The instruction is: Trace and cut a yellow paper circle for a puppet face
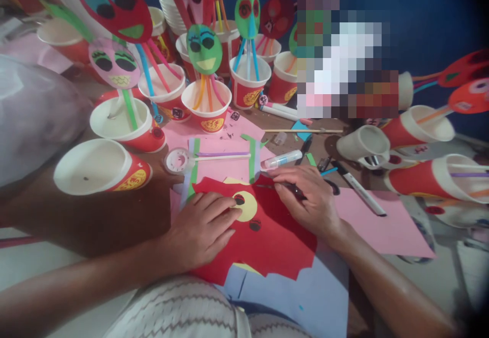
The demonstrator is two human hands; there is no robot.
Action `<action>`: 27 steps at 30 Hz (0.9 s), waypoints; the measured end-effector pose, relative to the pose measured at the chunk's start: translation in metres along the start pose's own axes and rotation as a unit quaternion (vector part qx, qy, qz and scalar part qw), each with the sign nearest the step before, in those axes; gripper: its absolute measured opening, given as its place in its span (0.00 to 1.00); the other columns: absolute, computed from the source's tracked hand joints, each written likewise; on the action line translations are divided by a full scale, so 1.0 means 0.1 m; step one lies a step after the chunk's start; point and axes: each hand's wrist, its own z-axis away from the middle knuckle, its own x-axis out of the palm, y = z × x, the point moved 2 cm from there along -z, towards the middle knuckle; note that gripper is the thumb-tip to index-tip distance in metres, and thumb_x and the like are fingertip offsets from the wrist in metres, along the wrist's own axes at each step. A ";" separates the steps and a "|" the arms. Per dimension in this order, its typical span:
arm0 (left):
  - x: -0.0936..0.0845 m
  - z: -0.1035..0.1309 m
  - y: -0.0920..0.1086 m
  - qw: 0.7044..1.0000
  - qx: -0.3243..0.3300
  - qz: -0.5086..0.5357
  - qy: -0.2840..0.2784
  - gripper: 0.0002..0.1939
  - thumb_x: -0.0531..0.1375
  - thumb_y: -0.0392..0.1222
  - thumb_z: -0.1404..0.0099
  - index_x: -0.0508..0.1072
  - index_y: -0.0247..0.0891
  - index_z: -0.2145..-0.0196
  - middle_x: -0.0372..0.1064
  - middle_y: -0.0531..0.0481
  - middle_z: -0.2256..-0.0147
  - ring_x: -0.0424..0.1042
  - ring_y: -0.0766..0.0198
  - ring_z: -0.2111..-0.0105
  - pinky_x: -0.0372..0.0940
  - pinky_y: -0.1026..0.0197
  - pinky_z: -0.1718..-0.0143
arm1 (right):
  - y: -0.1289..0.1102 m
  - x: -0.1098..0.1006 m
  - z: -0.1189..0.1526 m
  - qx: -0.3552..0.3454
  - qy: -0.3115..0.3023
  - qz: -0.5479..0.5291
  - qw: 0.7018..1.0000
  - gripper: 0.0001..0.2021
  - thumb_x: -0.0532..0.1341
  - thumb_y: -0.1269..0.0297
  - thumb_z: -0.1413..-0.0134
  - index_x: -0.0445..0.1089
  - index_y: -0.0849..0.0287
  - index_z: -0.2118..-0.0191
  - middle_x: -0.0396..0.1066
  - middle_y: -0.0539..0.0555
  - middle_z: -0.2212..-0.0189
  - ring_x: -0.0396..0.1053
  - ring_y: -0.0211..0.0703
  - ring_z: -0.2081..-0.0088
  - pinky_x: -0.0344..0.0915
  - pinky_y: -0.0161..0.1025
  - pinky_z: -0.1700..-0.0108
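My left hand (208, 226) lies flat on a sheet of red paper (282, 241) with scalloped edges. Its fingertips touch the left side of a yellow paper circle (248, 208) that has a black oval eye on it. A second small dark oval (255, 224) rests on the red sheet just below the circle. At the sheet's upper right, my right hand (305, 195) is closed around what look like black-handled scissors (296, 190). A thin blade shows left of its fingers, near the paper's top edge, and the grip is partly hidden.
Red and white paper cups (212, 111) holding paper faces on coloured sticks crowd the back. An uncapped glue stick (282, 160), a marker (364, 195) and a roll of tape (178, 161) lie around pink paper (382, 226). A tipped cup (139, 172) lies left.
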 end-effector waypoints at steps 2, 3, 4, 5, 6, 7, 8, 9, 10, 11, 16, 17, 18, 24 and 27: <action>0.02 0.00 0.01 1.000 -0.003 -0.021 -0.008 0.16 0.54 0.37 0.38 0.67 0.32 0.52 0.67 0.42 0.54 0.63 0.53 0.60 0.60 0.51 0.63 | 0.02 -0.01 0.00 0.003 0.011 0.007 1.000 0.07 0.59 0.74 0.48 0.68 0.57 0.64 0.75 0.52 0.64 0.70 0.43 0.59 0.60 0.43 0.55; 0.03 0.00 0.02 0.999 -0.003 -0.031 -0.011 0.17 0.54 0.38 0.38 0.67 0.32 0.52 0.66 0.41 0.53 0.63 0.52 0.60 0.60 0.50 0.63 | 0.03 -0.01 0.00 0.003 0.014 0.012 1.000 0.07 0.59 0.74 0.48 0.68 0.57 0.64 0.75 0.52 0.65 0.70 0.43 0.60 0.60 0.43 0.56; 0.04 -0.01 0.03 0.999 -0.003 -0.039 -0.011 0.17 0.54 0.39 0.39 0.67 0.32 0.52 0.66 0.41 0.53 0.62 0.52 0.60 0.60 0.50 0.64 | 0.04 -0.01 0.00 0.003 0.015 0.015 1.000 0.06 0.59 0.74 0.48 0.68 0.57 0.64 0.74 0.52 0.66 0.70 0.43 0.60 0.59 0.43 0.56; 0.04 -0.01 0.04 0.999 -0.003 -0.043 -0.011 0.17 0.54 0.39 0.39 0.67 0.32 0.53 0.66 0.41 0.53 0.62 0.51 0.60 0.60 0.49 0.64 | 0.05 -0.01 0.00 0.004 0.016 0.018 1.000 0.06 0.59 0.74 0.48 0.68 0.57 0.64 0.74 0.52 0.66 0.70 0.43 0.61 0.59 0.43 0.56; 0.04 -0.01 0.04 0.999 -0.004 -0.044 -0.012 0.16 0.54 0.39 0.39 0.68 0.32 0.53 0.67 0.42 0.53 0.62 0.51 0.60 0.60 0.49 0.64 | 0.06 -0.01 0.00 0.004 0.016 0.020 1.000 0.06 0.59 0.73 0.47 0.68 0.57 0.64 0.74 0.52 0.66 0.70 0.43 0.61 0.59 0.43 0.57; 0.03 -0.01 0.05 0.999 -0.005 -0.041 -0.013 0.16 0.54 0.39 0.39 0.68 0.32 0.53 0.67 0.42 0.53 0.63 0.51 0.59 0.60 0.49 0.64 | 0.06 0.00 0.00 0.004 0.015 0.021 1.000 0.06 0.59 0.73 0.47 0.68 0.56 0.64 0.74 0.51 0.66 0.70 0.43 0.61 0.59 0.43 0.57; 0.03 -0.01 0.05 0.999 -0.008 -0.036 -0.015 0.16 0.54 0.39 0.39 0.68 0.32 0.53 0.67 0.42 0.54 0.63 0.51 0.59 0.60 0.49 0.64 | 0.07 0.00 0.01 0.005 0.013 0.021 1.000 0.06 0.59 0.73 0.47 0.68 0.56 0.64 0.74 0.51 0.66 0.69 0.43 0.62 0.59 0.43 0.57; 0.02 -0.01 0.05 0.999 -0.009 -0.028 -0.018 0.16 0.54 0.39 0.38 0.68 0.32 0.53 0.67 0.41 0.54 0.63 0.51 0.59 0.61 0.49 0.64 | 0.07 0.00 0.01 0.005 0.011 0.022 1.000 0.05 0.59 0.73 0.47 0.68 0.56 0.64 0.74 0.51 0.66 0.69 0.43 0.62 0.59 0.43 0.57; 0.00 -0.01 0.05 1.000 -0.010 -0.018 -0.020 0.16 0.54 0.39 0.38 0.68 0.33 0.54 0.67 0.41 0.54 0.63 0.51 0.60 0.61 0.49 0.63 | 0.08 -0.01 0.00 0.005 0.011 0.023 1.000 0.05 0.59 0.72 0.46 0.68 0.56 0.64 0.74 0.51 0.66 0.69 0.43 0.62 0.59 0.43 0.57; -0.01 0.00 0.05 1.000 -0.011 -0.006 -0.022 0.15 0.54 0.40 0.38 0.69 0.33 0.54 0.67 0.41 0.55 0.63 0.51 0.60 0.62 0.49 0.63 | 0.08 -0.02 0.00 0.006 0.010 0.026 1.000 0.05 0.58 0.72 0.46 0.68 0.56 0.64 0.74 0.51 0.66 0.69 0.43 0.62 0.59 0.42 0.56; -0.21 -0.02 0.06 0.998 -0.008 0.061 0.001 0.13 0.54 0.38 0.38 0.69 0.37 0.55 0.64 0.42 0.54 0.63 0.54 0.56 0.63 0.51 0.58 | 0.17 -0.14 -0.11 0.027 0.021 0.077 0.996 0.05 0.57 0.70 0.43 0.69 0.56 0.64 0.73 0.52 0.65 0.68 0.43 0.59 0.58 0.41 0.56; -0.27 -0.06 0.07 0.997 -0.007 0.072 0.017 0.12 0.55 0.36 0.38 0.69 0.37 0.56 0.64 0.42 0.54 0.63 0.55 0.56 0.63 0.52 0.57 | 0.19 -0.18 -0.14 0.031 0.023 0.094 0.995 0.05 0.56 0.69 0.43 0.70 0.56 0.64 0.73 0.52 0.65 0.68 0.43 0.59 0.58 0.41 0.56; -0.32 -0.10 0.07 0.996 -0.007 0.083 0.031 0.11 0.55 0.35 0.39 0.69 0.37 0.57 0.64 0.43 0.54 0.63 0.56 0.55 0.62 0.53 0.56 | 0.22 -0.21 -0.18 0.031 0.022 0.115 0.993 0.05 0.56 0.68 0.43 0.70 0.56 0.64 0.73 0.52 0.64 0.68 0.44 0.58 0.58 0.41 0.56; -0.50 -0.45 0.11 0.983 -0.012 0.148 0.110 0.09 0.54 0.30 0.40 0.71 0.36 0.63 0.66 0.44 0.60 0.65 0.60 0.59 0.63 0.57 0.58 | 0.31 -0.22 -0.40 -0.016 -0.081 0.219 0.972 0.10 0.61 0.60 0.47 0.70 0.54 0.58 0.72 0.51 0.56 0.64 0.49 0.54 0.53 0.45 0.53; -0.46 -0.53 0.08 0.974 -0.003 0.186 0.131 0.08 0.55 0.29 0.41 0.71 0.34 0.64 0.67 0.44 0.62 0.66 0.61 0.59 0.63 0.58 0.58 | 0.33 -0.17 -0.43 -0.021 -0.144 0.240 0.960 0.11 0.61 0.60 0.47 0.70 0.53 0.56 0.71 0.51 0.56 0.63 0.50 0.54 0.52 0.46 0.53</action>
